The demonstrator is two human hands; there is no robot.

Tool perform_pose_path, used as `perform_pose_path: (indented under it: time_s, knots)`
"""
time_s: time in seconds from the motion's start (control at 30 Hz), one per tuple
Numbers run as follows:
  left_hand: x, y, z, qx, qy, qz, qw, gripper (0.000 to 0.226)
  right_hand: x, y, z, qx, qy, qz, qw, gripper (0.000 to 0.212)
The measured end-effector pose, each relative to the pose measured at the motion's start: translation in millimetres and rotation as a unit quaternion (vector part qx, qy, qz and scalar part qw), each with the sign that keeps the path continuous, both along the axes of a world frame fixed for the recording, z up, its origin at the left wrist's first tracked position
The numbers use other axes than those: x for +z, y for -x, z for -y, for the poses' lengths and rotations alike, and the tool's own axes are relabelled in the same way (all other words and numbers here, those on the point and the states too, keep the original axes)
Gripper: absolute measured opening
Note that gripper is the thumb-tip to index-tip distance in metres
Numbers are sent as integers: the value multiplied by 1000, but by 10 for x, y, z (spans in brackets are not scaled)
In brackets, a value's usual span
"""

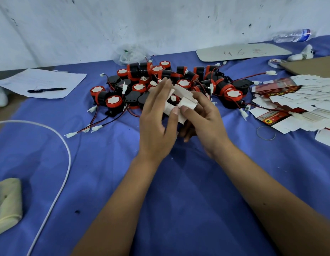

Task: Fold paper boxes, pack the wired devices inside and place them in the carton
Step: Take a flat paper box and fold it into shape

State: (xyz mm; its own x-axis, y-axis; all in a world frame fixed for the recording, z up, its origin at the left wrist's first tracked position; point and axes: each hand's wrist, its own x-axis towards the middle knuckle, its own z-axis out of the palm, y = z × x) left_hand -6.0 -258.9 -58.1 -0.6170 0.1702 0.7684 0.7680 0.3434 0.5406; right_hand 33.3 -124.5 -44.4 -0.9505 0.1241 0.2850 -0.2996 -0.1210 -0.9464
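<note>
I hold a small white paper box (pixel 180 100) above the blue cloth, its flaps standing open. My right hand (pixel 203 124) grips it from the right and beneath, thumb on a flap. My left hand (pixel 157 117) lies against its left side with fingers straight and the thumb touching the front. A white connector shows inside the box. Behind it lies a heap of red and black wired devices (pixel 171 84) with red and black leads. A fan of flat unfolded boxes (pixel 293 104) lies at the right.
A brown carton edge (pixel 312 66) sits at the far right, with a cardboard sheet (pixel 243 51) and a water bottle (pixel 291 36) behind. Paper with a pen (pixel 46 89) lies left. A white cable (pixel 62 163) curves across the cloth, beside a yellow cloth (pixel 7 204). A rubber band (pixel 266 133) lies right.
</note>
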Motion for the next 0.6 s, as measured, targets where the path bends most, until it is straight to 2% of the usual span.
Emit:
perform_pose_path:
  time_s: [0.13,0.23,0.37,0.47,0.6]
  knots:
    - [1,-32,-71,6,52,-10,999,52,21,-11,-4,-22,-13,-44,999,35]
    - [32,-42,-79,41,25,-24,999,45,27,-22,35,-18,-10,-61,998,39]
    - [54,-13,-16,55,8,-49,997,32,-15,-23,83,-46,20,-42,998,31]
    - [55,-20,-4,15,50,-35,998,32,-7,-13,64,-52,47,-32,997,20]
    - [56,-25,12,-24,85,-14,996,35,5,-7,-6,-30,58,-40,997,18]
